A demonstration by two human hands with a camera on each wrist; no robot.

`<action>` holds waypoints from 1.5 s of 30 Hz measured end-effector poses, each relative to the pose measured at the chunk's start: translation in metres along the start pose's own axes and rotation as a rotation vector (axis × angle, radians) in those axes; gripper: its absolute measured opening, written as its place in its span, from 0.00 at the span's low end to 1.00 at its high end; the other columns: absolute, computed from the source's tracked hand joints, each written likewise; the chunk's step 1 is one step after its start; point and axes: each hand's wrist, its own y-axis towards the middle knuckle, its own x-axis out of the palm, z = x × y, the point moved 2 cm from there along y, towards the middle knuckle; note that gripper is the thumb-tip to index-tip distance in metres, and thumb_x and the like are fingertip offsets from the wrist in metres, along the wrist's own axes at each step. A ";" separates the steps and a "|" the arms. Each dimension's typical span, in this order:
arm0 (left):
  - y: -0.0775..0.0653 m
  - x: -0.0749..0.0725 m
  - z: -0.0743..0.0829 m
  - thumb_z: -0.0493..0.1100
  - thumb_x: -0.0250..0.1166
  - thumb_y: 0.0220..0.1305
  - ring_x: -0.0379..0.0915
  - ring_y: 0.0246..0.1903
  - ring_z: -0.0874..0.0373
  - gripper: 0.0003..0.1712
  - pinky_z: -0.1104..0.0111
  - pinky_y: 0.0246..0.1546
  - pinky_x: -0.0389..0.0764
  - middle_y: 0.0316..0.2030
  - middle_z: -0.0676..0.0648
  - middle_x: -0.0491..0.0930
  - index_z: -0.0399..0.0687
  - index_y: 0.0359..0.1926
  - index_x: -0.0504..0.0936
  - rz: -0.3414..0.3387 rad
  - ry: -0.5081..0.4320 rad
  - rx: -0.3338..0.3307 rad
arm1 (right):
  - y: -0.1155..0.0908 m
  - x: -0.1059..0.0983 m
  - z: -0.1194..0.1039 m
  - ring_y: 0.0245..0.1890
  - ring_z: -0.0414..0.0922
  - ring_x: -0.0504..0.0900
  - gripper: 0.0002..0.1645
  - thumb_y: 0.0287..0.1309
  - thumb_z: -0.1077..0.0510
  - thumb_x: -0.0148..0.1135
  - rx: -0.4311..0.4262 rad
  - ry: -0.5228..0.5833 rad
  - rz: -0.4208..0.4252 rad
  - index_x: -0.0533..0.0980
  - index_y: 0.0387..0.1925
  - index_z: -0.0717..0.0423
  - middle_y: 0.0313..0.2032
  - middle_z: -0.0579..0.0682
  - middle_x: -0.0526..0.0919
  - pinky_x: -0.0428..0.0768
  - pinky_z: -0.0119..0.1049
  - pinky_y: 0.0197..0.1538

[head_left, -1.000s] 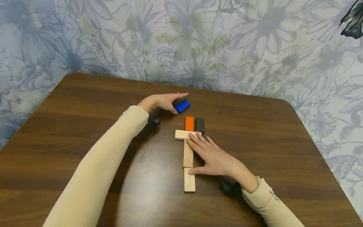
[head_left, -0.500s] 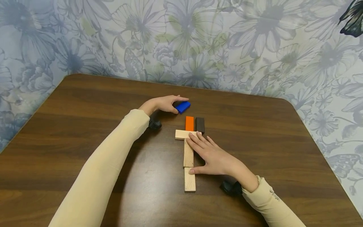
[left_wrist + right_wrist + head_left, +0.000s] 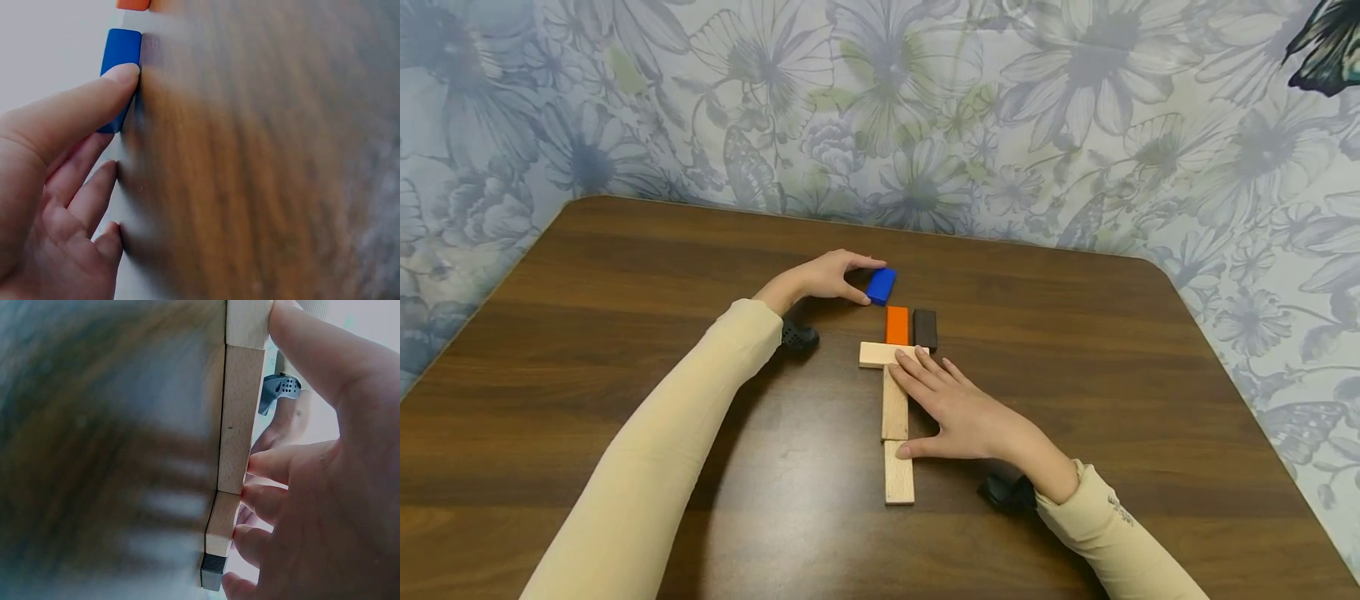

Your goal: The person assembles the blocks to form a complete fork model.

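Note:
At the far side of the table, my left hand (image 3: 822,275) pinches a blue wooden block (image 3: 882,286) between thumb and fingers; the left wrist view has the thumb across the block (image 3: 122,50). Just nearer lie an orange block (image 3: 897,325) and a dark grey block (image 3: 925,329), side by side with a narrow gap. Below them a plain wooden block (image 3: 874,355) lies crosswise. Two more plain blocks, an upper one (image 3: 895,412) and a lower one (image 3: 899,483), run end to end toward me. My right hand (image 3: 970,417) rests spread on these plain blocks, fingertips on the crosswise one, thumb on the lowest.
A brown wooden table (image 3: 587,350) carries the flat row of blocks near its middle. Behind its far edge stands a wall with floral wallpaper (image 3: 880,108). Black straps with a device sit at both wrists.
My left fingers have closed in on the blue block. It has turned to stand more lengthwise and shifted slightly left and nearer to the orange block. My right hand stays in place.

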 end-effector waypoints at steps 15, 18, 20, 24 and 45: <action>-0.017 -0.001 -0.003 0.40 0.70 0.56 0.59 0.62 0.49 0.37 0.61 0.60 0.59 0.63 0.40 0.64 0.37 0.65 0.66 0.019 -0.107 0.028 | 0.001 0.001 0.001 0.70 0.51 0.32 0.60 0.53 0.24 0.49 0.010 -0.007 0.006 0.41 0.73 0.54 0.72 0.51 0.35 0.41 0.54 0.65; -0.027 0.000 -0.002 0.42 0.70 0.56 0.59 0.63 0.49 0.37 0.60 0.61 0.58 0.63 0.40 0.65 0.37 0.65 0.67 -0.007 -0.081 0.049 | 0.002 0.001 0.002 0.70 0.51 0.32 0.60 0.53 0.24 0.48 0.009 -0.005 0.004 0.41 0.73 0.55 0.72 0.51 0.35 0.41 0.54 0.65; -0.034 0.001 0.000 0.43 0.70 0.56 0.58 0.63 0.49 0.37 0.59 0.61 0.57 0.62 0.40 0.66 0.37 0.64 0.67 -0.021 -0.067 0.061 | 0.002 0.001 0.001 0.70 0.51 0.32 0.60 0.53 0.24 0.48 0.008 -0.006 0.003 0.41 0.73 0.55 0.72 0.51 0.35 0.40 0.54 0.65; -0.046 0.005 0.005 0.44 0.70 0.56 0.59 0.63 0.49 0.37 0.57 0.61 0.58 0.62 0.41 0.67 0.38 0.64 0.68 -0.015 -0.062 0.084 | 0.003 0.000 0.001 0.70 0.51 0.32 0.60 0.53 0.24 0.49 0.006 -0.005 0.006 0.42 0.73 0.54 0.72 0.51 0.35 0.40 0.55 0.65; -0.062 0.032 0.017 0.47 0.70 0.55 0.53 0.65 0.44 0.39 0.45 0.62 0.44 0.63 0.37 0.64 0.38 0.65 0.67 0.172 0.115 -0.007 | 0.003 -0.002 0.000 0.70 0.51 0.32 0.59 0.53 0.24 0.48 0.012 -0.006 0.001 0.42 0.73 0.55 0.72 0.51 0.35 0.40 0.54 0.65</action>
